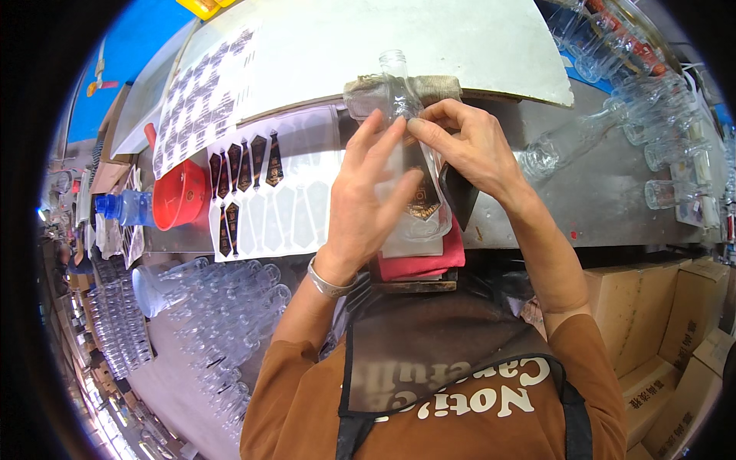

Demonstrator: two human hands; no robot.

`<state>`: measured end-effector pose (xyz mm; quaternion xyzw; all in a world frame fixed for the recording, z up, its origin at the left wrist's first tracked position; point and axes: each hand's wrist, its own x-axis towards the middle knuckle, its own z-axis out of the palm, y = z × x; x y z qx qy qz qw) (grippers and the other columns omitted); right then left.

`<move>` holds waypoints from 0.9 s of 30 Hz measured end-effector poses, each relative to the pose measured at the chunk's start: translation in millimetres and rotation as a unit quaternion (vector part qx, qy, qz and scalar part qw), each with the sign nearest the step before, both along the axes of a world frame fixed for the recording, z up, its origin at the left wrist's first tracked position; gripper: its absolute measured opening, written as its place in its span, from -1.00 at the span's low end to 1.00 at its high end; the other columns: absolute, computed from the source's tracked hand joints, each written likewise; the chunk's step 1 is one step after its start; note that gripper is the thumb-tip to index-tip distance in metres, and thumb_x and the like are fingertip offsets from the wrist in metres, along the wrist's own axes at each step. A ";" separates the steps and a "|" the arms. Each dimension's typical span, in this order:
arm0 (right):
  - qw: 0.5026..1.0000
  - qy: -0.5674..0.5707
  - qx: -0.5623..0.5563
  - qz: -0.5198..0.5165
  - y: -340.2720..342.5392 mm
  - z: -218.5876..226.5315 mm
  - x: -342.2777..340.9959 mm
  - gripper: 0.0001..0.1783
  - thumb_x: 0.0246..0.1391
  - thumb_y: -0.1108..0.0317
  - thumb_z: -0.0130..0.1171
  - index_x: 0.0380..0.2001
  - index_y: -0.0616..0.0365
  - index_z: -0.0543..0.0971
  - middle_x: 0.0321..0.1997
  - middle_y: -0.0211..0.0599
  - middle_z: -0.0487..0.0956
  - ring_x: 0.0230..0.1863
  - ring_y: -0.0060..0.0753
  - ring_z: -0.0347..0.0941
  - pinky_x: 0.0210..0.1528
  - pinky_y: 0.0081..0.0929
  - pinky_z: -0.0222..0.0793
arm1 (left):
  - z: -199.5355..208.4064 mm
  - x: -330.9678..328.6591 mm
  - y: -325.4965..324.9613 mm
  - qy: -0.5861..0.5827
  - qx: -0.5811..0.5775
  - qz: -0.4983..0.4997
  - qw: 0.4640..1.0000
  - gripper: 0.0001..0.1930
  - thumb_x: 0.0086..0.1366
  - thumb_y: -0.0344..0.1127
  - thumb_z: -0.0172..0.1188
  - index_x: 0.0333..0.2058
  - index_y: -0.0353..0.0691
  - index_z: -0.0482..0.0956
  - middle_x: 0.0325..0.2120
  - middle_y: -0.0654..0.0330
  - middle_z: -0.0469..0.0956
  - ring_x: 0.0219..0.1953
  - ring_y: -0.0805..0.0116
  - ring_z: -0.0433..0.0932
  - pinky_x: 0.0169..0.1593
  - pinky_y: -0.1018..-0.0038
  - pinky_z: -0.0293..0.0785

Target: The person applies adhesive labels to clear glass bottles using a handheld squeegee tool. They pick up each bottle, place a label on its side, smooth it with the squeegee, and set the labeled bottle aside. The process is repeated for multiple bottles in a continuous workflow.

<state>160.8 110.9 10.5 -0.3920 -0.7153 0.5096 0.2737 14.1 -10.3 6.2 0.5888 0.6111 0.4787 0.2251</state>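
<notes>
Clear glass bottle (401, 98) bears a black, gold-lettered label (421, 205).

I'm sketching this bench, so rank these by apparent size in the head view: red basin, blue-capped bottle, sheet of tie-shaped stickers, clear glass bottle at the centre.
1. Sheet of tie-shaped stickers
2. Clear glass bottle, though partly covered
3. Red basin
4. Blue-capped bottle
</notes>
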 end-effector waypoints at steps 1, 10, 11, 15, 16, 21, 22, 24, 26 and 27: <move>1.000 0.003 -0.002 -0.001 -0.3 0.2 -0.1 -0.45 0.08 0.01 0.31 -0.20 0.41 0.65 -0.25 0.07 0.70 -0.16 -0.18 0.67 -0.06 -0.37 0.53 | 0.1 0.0 0.3 0.000 0.001 -0.001 1.000 -0.39 0.22 -0.40 0.35 0.27 -0.17 0.44 0.32 -0.15 0.23 0.22 -0.01 0.45 0.00 0.31 0.65; 1.000 0.014 -0.003 0.014 0.5 -1.9 3.6 -0.42 0.11 -0.04 0.31 -0.19 0.40 0.65 -0.25 0.03 0.71 -0.16 -0.21 0.68 -0.07 -0.38 0.53 | 1.0 1.5 0.9 -0.001 0.009 0.003 1.000 -0.38 0.22 -0.41 0.35 0.27 -0.17 0.43 0.31 -0.17 0.24 0.23 -0.01 0.45 0.00 0.30 0.67; 1.000 0.021 -0.011 0.019 1.0 -2.3 5.8 -0.41 0.12 -0.04 0.31 -0.18 0.41 0.64 -0.25 0.03 0.71 -0.15 -0.22 0.67 -0.06 -0.39 0.53 | 0.7 1.2 1.9 -0.005 0.011 0.003 1.000 -0.38 0.22 -0.41 0.35 0.27 -0.17 0.43 0.31 -0.17 0.24 0.23 0.00 0.45 0.00 0.30 0.67; 0.998 -0.006 -0.010 0.060 -21.7 -3.4 27.1 -0.37 0.20 0.11 0.28 0.17 0.38 0.46 0.02 -0.14 0.63 -0.32 -0.60 0.56 -0.34 -0.61 0.48 | -4.1 -0.1 -17.5 -0.074 -0.041 -0.015 0.996 -0.12 0.16 -0.36 0.43 0.41 -0.21 0.15 0.36 -0.04 0.23 0.28 0.09 0.39 0.15 0.27 0.50; 0.997 -0.011 -0.032 0.065 -30.8 0.1 34.0 -0.35 0.19 0.14 0.29 0.20 0.37 0.43 0.04 -0.13 0.62 -0.37 -0.60 0.56 -0.35 -0.60 0.48 | 0.1 3.0 -23.2 -0.066 -0.063 -0.021 0.996 -0.06 0.17 -0.37 0.42 0.43 -0.28 0.05 0.36 -0.06 0.23 0.30 0.08 0.36 0.19 0.23 0.46; 0.997 0.026 -0.047 0.063 -56.4 -9.9 46.2 -0.36 0.20 0.23 0.29 0.22 0.39 0.39 0.07 -0.12 0.59 -0.49 -0.59 0.54 -0.38 -0.60 0.47 | -18.1 7.7 -32.8 -0.221 -0.070 -0.032 0.972 -0.15 0.27 -0.38 0.35 0.42 -0.37 0.04 0.33 -0.15 0.23 0.31 0.08 0.34 0.25 0.23 0.40; 0.994 0.044 -0.081 0.062 -56.5 -11.6 46.3 -0.39 0.22 0.26 0.26 0.23 0.40 0.39 0.09 -0.11 0.58 -0.48 -0.59 0.53 -0.39 -0.59 0.47 | -18.3 5.8 -31.5 -0.272 -0.073 -0.032 0.959 -0.17 0.30 -0.38 0.32 0.42 -0.38 0.04 0.33 -0.15 0.23 0.31 0.08 0.34 0.26 0.24 0.39; 0.994 0.045 -0.090 0.053 -56.6 -12.9 45.2 -0.39 0.23 0.26 0.26 0.23 0.40 0.39 0.08 -0.10 0.58 -0.48 -0.60 0.53 -0.40 -0.58 0.47 | -17.4 2.3 -29.6 -0.332 -0.085 -0.038 0.939 -0.27 0.37 -0.39 0.25 0.40 -0.40 0.08 0.29 -0.16 0.27 0.29 0.11 0.36 0.31 0.26 0.33; 0.994 0.042 -0.086 0.049 -56.5 -15.0 43.0 -0.39 0.22 0.25 0.26 0.23 0.39 0.40 0.07 -0.09 0.58 -0.46 -0.60 0.53 -0.39 -0.59 0.46 | -21.9 2.6 -27.6 -0.324 -0.088 -0.029 0.941 -0.30 0.37 -0.40 0.24 0.38 -0.41 0.12 0.26 -0.14 0.33 0.27 0.14 0.38 0.30 0.27 0.34; 0.995 0.037 -0.079 0.046 -56.8 -17.0 42.4 -0.39 0.22 0.24 0.27 0.22 0.39 0.40 0.07 -0.08 0.58 -0.44 -0.60 0.54 -0.38 -0.59 0.46 | -24.2 3.6 -26.8 -0.321 -0.090 -0.026 0.942 -0.32 0.37 -0.41 0.24 0.37 -0.42 0.14 0.24 -0.13 0.35 0.26 0.15 0.39 0.30 0.27 0.35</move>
